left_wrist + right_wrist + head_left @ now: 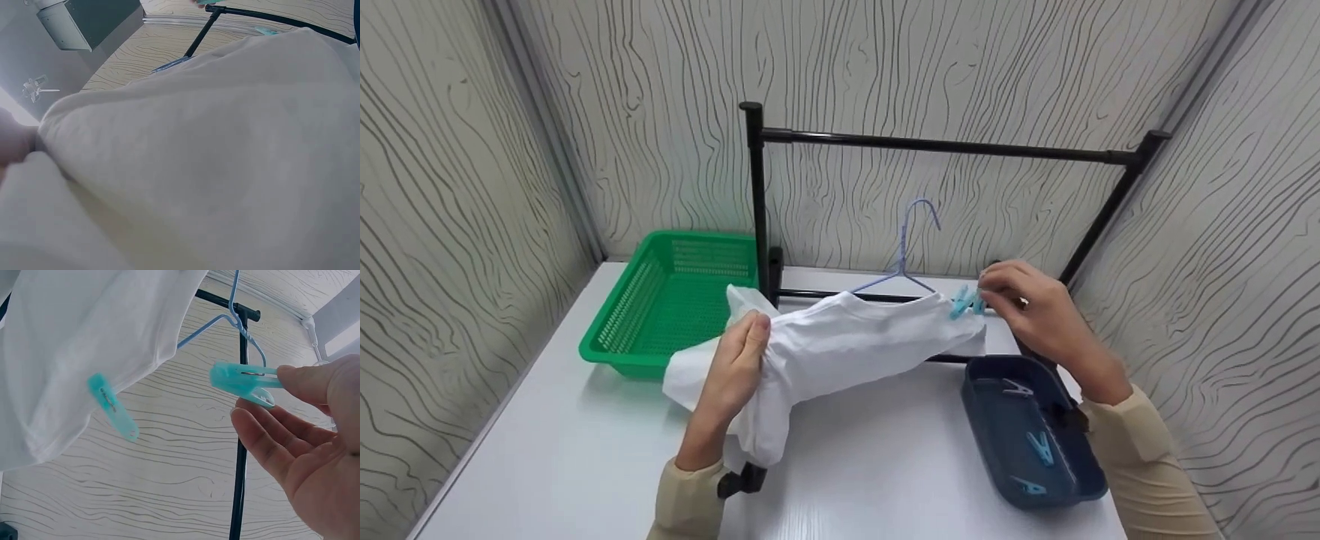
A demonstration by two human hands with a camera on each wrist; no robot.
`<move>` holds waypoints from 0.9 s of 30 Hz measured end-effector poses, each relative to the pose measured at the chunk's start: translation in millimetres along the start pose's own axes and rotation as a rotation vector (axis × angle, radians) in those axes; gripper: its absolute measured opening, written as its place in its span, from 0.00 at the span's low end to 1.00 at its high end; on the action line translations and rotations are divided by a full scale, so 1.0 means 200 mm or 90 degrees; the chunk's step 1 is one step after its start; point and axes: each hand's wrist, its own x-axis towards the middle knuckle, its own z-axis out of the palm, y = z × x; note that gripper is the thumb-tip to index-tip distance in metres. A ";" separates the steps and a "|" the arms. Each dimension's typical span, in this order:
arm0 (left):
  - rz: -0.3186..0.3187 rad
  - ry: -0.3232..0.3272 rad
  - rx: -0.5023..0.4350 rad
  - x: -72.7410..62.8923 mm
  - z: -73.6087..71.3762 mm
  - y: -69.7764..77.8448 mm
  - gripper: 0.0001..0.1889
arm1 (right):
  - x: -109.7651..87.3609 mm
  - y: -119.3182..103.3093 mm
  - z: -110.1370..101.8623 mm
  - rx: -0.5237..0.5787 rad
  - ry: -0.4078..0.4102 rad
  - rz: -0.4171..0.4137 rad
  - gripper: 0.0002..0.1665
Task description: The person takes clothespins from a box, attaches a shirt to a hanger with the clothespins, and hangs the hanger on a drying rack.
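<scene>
A white shirt [855, 345] is on a blue wire hanger [903, 247], whose hook rises from the neckline. My left hand [733, 367] grips the bunched cloth at the shirt's left side; the fabric fills most of the left wrist view. One turquoise clothespin [112, 406] is clipped to the shirt near the shoulder by the hanger. Just right of it, my right hand [1039, 307] pinches a second turquoise clothespin [242, 378] by its handles, between thumb and fingers. That clothespin is apart from the cloth in the right wrist view.
A black rack [952, 144] stands behind the shirt. The green basket [611, 330] is at the left, partly overlapped by the shirt. At right, a dark blue bin [986, 450] holds several clothespins. Patterned walls [660, 112] enclose the white table [870, 465].
</scene>
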 end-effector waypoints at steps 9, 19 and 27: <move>0.021 0.003 -0.001 0.00 0.02 -0.02 0.18 | 0.09 -0.05 0.02 -0.017 -0.006 -0.031 0.09; 0.049 0.005 0.014 0.00 0.03 -0.02 0.18 | 0.20 -0.13 0.08 0.041 0.014 -0.057 0.09; 0.042 -0.002 0.026 0.00 0.04 -0.03 0.17 | 0.27 -0.20 0.15 0.083 0.019 -0.098 0.10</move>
